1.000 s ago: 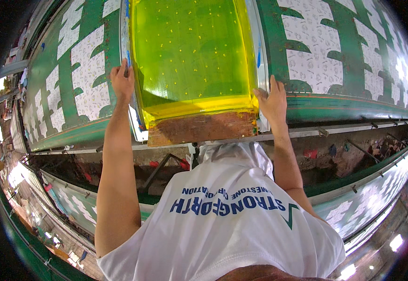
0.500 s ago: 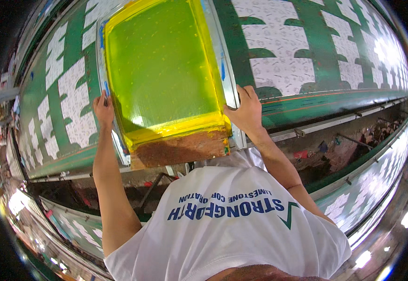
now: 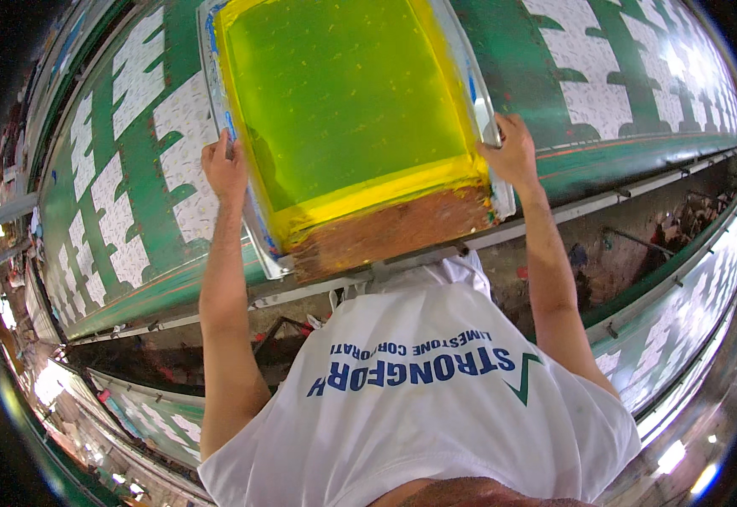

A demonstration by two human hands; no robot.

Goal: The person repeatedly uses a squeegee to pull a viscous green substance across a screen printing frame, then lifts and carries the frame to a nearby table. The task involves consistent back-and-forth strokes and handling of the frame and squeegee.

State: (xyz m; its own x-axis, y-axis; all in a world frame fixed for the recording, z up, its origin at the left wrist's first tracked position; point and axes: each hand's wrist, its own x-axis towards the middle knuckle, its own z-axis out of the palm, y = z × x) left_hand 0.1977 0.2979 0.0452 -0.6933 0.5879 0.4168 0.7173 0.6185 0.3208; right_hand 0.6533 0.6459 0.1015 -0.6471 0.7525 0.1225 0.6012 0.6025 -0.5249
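Note:
A framed printing screen (image 3: 356,110) fills the upper middle, with translucent yellow-green mesh, bright yellow borders and a metal rim marked with blue. My left hand (image 3: 226,169) is closed around its left rail. On the opposite side my right hand (image 3: 510,154) grips the right rail, the thumb lying over the inner edge. Along the near end of the frame runs a stained brown wooden strip (image 3: 394,230). Beneath the screen lies a long green table (image 3: 504,51) carrying white printed cut pieces (image 3: 184,152); whether the frame touches it I cannot tell.
More white pieces (image 3: 584,51) lie in rows to the right. A metal rail (image 3: 622,196) edges the table on my side. Behind me, across a cluttered gap, stands another green table (image 3: 681,296) with white pieces.
Both hands and the screen have shifted to the right and slightly away in view, with the frame tilted a little more. White pieces on the left, partly covered before, now show more.

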